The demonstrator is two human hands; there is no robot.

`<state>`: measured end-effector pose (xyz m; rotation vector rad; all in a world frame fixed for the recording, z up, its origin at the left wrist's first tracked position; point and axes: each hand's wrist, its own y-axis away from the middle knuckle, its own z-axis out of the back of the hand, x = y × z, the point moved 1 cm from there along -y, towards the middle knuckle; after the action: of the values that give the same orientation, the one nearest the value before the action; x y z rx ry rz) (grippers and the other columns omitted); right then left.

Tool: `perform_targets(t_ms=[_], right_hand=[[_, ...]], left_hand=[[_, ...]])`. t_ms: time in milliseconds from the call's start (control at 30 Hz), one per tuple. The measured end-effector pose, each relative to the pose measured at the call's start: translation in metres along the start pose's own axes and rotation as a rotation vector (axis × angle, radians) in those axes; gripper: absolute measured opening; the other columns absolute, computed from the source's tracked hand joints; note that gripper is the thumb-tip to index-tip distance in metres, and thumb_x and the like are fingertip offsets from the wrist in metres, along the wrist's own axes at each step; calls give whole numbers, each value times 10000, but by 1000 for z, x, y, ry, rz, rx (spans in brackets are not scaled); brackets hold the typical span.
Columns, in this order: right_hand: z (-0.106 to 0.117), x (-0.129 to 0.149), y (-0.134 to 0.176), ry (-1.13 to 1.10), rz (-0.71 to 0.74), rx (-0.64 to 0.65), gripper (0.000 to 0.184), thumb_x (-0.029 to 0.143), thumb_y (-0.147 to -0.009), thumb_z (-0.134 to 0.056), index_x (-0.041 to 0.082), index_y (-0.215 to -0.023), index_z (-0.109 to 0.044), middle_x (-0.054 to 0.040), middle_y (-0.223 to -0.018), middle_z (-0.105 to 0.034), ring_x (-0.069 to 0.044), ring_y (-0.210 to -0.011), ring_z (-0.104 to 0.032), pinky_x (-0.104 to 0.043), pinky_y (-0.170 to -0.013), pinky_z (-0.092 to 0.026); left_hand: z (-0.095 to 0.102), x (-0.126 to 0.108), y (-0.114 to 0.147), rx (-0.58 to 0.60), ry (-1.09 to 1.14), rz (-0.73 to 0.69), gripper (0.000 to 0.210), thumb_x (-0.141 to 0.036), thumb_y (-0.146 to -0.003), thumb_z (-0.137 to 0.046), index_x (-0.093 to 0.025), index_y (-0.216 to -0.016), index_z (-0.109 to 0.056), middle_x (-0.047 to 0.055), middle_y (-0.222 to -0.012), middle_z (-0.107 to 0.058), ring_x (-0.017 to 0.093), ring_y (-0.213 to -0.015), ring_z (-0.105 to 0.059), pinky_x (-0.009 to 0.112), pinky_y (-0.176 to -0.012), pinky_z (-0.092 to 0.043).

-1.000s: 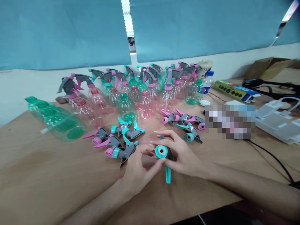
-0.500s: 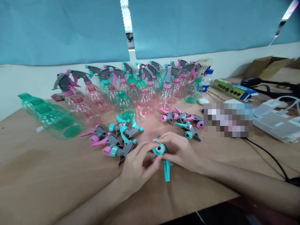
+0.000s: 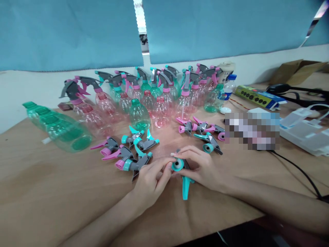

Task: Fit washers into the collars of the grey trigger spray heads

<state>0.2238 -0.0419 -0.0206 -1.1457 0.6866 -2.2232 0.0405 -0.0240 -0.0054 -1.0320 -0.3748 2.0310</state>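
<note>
A big blue cloth (image 3: 77,34) hangs across the top. At the upper right is an open brown box (image 3: 293,73). A long yellow and blue box (image 3: 259,97) lies lower left of it, near a drink bottle (image 3: 227,94) with a blue cap (image 3: 232,77).

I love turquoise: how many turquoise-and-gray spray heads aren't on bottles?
5: one spray head held in the right hand; three others lying on the left; another lying beyond that hand. More may be hidden.
</note>
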Motion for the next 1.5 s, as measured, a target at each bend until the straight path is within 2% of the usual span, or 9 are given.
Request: perform_targets(t_ms=[133, 200, 333, 467, 633, 800, 1100, 1267, 1500], right_hand=[[3, -1, -2, 29, -18, -50, 232, 271, -821, -655, 219, -1043, -612, -60, -983, -653, -206, -953, -636, -369, -799, -548], [4, 0, -4, 19, -30, -59, 239, 247, -822, -655, 229, -1053, -602, -55, -1002, -648, -201, -972, -628, -377, -824, -540], [5, 1, -7, 21, -63, -85, 213, 209, -814, -662, 232, -1019, -610, -50, -1020, -640, -193, -980, -617, -369, -835, -527], [3, -1, -5, 58, -63, -84, 222, 203, -806, -665, 228, -1023, -620, -49, -995, -623, -199, -971, -610, -373, -821, -525], [3, -4, -4, 62, -48, -81, 252, 214, -803, -671, 230, -1049, -618, -50, -991, -617, -202, -969, -605, -376, -814, -523], [5, -3, -6, -30, -37, -37, 246, 246, -809, -665, 228, -1049, -615, -50, -990, -628, -198, -964, -626, -354, -804, -535], [1, -10, -7, -112, -75, 59, 293, 201, -778, -689, 231, -1062, -623, -51, -1066, -650, -209, -1069, -593, -388, -921, -489], [-1, -12, -6, -202, -153, 152, 356, 229, -742, -731, 252, -1084, -633, -58, -1236, -591, -227, -1183, -532, -412, -979, -451], [-1, -18, -9, -345, -245, 305, 312, 318, -683, -785, 255, -970, -681, -30, -1177, -631, -221, -1101, -590, -404, -951, -464]], left_hand=[[-7, -8, 5, 15, 4, 26, 274, -169, -922, -459, -188, -1172, -568, 87, -1167, -642, 196, -1028, -641, 325, -855, -562], [-10, -10, 7, 41, 3, 49, 327, -193, -920, -471, -192, -1242, -526, 108, -1250, -586, 199, -1016, -640, 318, -807, -580], [-13, -11, 9, 43, 37, 120, 359, -194, -923, -476, -195, -1281, -482, 70, -1038, -670, 138, -742, -665, 257, -639, -590], [-15, -12, 9, 53, 44, 139, 363, -201, -910, -493, -190, -1273, -481, 59, -970, -669, 161, -816, -659, 254, -631, -584], [-14, -13, 7, 113, 116, 194, 387, -198, -895, -524, -218, -1277, -468, 34, -991, -603, 100, -691, -619, 239, -650, -571], [-10, -9, 3, 139, 234, 241, 327, -194, -893, -530, -233, -1216, -495, 8, -950, -603, 82, -672, -602, 166, -558, -534], [-5, 2, -6, 198, 213, 187, 200, -214, -891, -535, -210, -1091, -548, -32, -770, -589, 73, -578, -552, 143, -470, -436], [-2, 6, -7, 258, 149, 136, 156, -228, -897, -527, -200, -1045, -568, -53, -676, -553, 66, -505, -487, 165, -473, -388], [2, 8, -8, 308, 107, 30, 105, -240, -869, -547, -166, -925, -596, -63, -601, -486, 68, -476, -417, 180, -475, -336]])
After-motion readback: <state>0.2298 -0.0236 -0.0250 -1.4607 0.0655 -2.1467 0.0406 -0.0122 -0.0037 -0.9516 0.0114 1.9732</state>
